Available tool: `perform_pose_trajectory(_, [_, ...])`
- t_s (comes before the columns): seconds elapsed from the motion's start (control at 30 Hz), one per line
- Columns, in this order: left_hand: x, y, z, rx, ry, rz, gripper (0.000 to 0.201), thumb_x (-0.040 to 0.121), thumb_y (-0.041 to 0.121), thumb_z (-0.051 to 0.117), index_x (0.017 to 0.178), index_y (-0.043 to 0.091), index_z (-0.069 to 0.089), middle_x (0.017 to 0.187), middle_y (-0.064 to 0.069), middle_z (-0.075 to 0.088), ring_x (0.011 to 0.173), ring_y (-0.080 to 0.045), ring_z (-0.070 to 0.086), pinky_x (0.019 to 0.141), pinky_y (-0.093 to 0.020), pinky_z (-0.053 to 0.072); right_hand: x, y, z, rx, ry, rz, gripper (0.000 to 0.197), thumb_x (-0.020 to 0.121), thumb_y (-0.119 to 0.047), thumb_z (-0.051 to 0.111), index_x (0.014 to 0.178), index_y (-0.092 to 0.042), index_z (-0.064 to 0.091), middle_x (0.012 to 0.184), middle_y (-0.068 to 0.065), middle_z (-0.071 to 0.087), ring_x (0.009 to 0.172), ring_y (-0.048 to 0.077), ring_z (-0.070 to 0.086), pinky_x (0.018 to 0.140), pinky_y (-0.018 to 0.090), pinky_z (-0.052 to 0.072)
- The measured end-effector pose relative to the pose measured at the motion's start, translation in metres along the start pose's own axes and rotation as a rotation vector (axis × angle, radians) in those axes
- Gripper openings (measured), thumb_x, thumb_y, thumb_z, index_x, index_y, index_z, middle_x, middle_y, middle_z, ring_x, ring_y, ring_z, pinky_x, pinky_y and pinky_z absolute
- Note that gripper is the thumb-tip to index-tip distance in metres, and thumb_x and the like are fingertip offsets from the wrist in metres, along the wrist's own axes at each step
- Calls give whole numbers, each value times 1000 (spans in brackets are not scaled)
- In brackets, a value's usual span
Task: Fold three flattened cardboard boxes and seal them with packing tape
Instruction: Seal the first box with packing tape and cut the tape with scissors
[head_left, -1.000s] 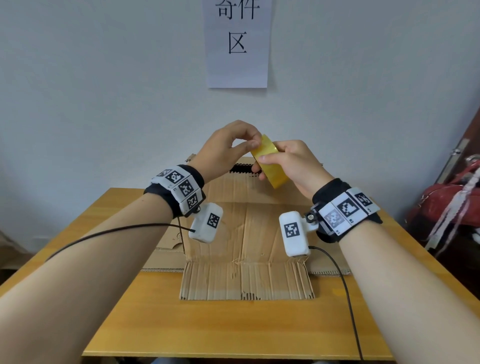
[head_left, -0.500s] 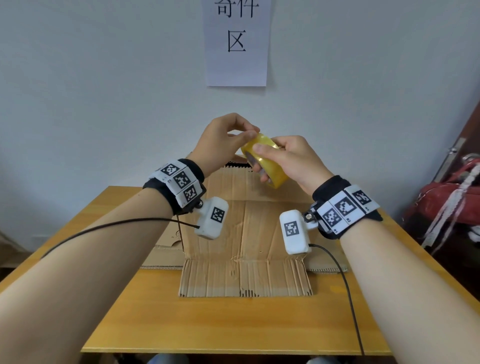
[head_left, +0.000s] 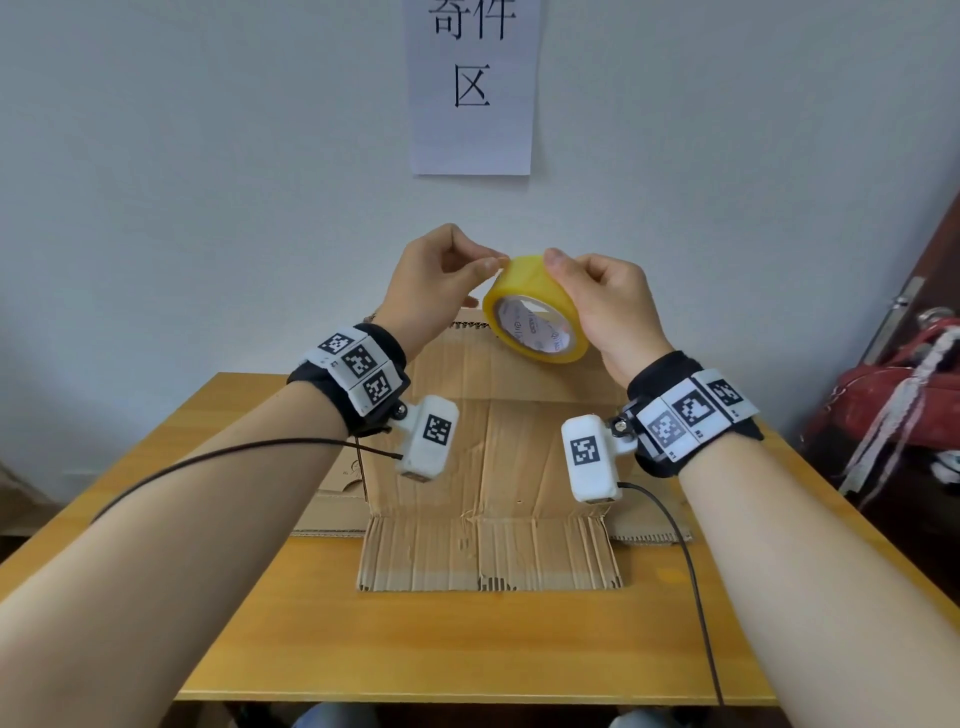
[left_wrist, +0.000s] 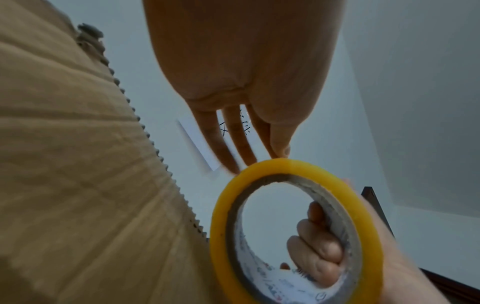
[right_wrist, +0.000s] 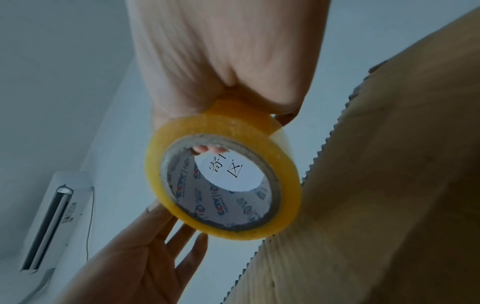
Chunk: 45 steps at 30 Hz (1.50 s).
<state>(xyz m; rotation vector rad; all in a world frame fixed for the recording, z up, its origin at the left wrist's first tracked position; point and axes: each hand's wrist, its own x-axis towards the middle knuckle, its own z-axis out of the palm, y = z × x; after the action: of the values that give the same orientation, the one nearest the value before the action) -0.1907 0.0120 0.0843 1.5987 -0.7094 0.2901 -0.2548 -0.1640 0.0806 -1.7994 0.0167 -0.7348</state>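
Observation:
A yellow tape roll is held in the air above the cardboard box, its white printed core facing me. My right hand grips the roll, thumb on top and fingers curled through the core. My left hand pinches the tape's outer layer at the top of the roll with thumb and forefinger; its other fingers stay straight. The brown box stands partly folded on the wooden table, with a front flap lying flat toward me. In the right wrist view the roll hangs under the palm.
A paper sign with printed characters hangs on the white wall behind. Red fabric with white straps lies off the table's right side. Black cables trail from both wrist cameras over the table. A white air conditioner stands at the wall.
Both hands have risen a little and the roll has turned from edge-on until its open core faces me. The left thumb and forefinger now pinch at the roll's top.

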Motion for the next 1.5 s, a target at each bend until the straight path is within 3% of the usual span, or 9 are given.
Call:
perform_pose_trajectory(0.23, [-6, 1, 2, 43, -7, 92, 15, 92, 7, 68, 93, -7, 62, 95, -11, 75, 92, -17, 72, 82, -33, 59, 0, -3, -3, 14, 70, 6, 45, 88, -49, 70, 70, -10, 55, 68, 8, 38, 62, 23, 37, 61, 33, 34])
perform_pose_trajectory(0.4, [-11, 4, 1, -6, -86, 82, 13, 92, 8, 69, 90, -1, 61, 96, -15, 74, 97, -24, 72, 86, -46, 60, 0, -2, -5, 6, 103, 34, 45, 87, -48, 72, 71, -10, 55, 68, 9, 39, 61, 23, 38, 61, 33, 35])
perform_pose_trajectory(0.53, [-17, 16, 4, -20, -185, 114, 13, 91, 9, 71, 83, 9, 60, 95, -16, 75, 95, -25, 72, 86, -39, 59, 0, -1, -8, -11, 139, 36, 45, 85, -50, 73, 71, -10, 58, 66, 8, 41, 60, 22, 40, 60, 32, 36])
perform_pose_trajectory(0.77, [-15, 19, 2, -335, -7, -141, 11, 97, 7, 62, 90, 7, 54, 93, -10, 69, 96, -15, 68, 74, -53, 61, -7, -8, -6, -85, 41, 16, 53, 89, -52, 68, 59, -17, 41, 59, 5, 29, 56, 15, 34, 59, 29, 31])
perform_pose_trajectory(1.0, [-15, 10, -7, -557, 20, -317, 12, 100, 8, 58, 88, 9, 56, 91, -9, 63, 102, -23, 62, 70, -59, 59, -12, -7, -11, -84, -115, 61, 54, 86, -66, 63, 57, -25, 41, 61, 1, 40, 62, 18, 43, 69, 34, 36])
perform_pose_trajectory(1.13, [-17, 7, -4, -560, 32, -332, 13, 101, 7, 55, 88, 8, 54, 89, -9, 65, 109, -25, 66, 69, -59, 59, -19, -2, -8, -266, -121, 131, 72, 83, -82, 39, 49, -20, 47, 48, -10, 59, 57, 23, 58, 81, 40, 46])
perform_pose_trajectory(1.23, [-17, 12, 0, -505, 37, -266, 9, 102, 6, 53, 93, 8, 49, 91, -8, 64, 110, -24, 70, 80, -57, 58, -20, -7, -5, -313, 8, 115, 61, 94, -68, 40, 55, -25, 25, 40, -13, 28, 44, 14, 38, 67, 34, 33])
perform_pose_trajectory(1.4, [-21, 25, 6, -352, 20, -143, 4, 102, 5, 51, 101, 8, 47, 92, -7, 64, 101, -23, 74, 92, -43, 56, -16, -19, -12, -272, 105, 75, 55, 103, -49, 40, 59, -21, 24, 54, -2, 25, 48, 16, 28, 55, 32, 26])
perform_pose_trajectory(1.5, [-22, 27, 6, -360, 11, -132, 6, 102, 0, 49, 99, 6, 48, 90, -12, 63, 99, -25, 74, 93, -39, 57, -13, -23, -16, -321, 138, 67, 56, 105, -42, 39, 57, -19, 26, 48, -4, 27, 41, 14, 32, 64, 31, 27])
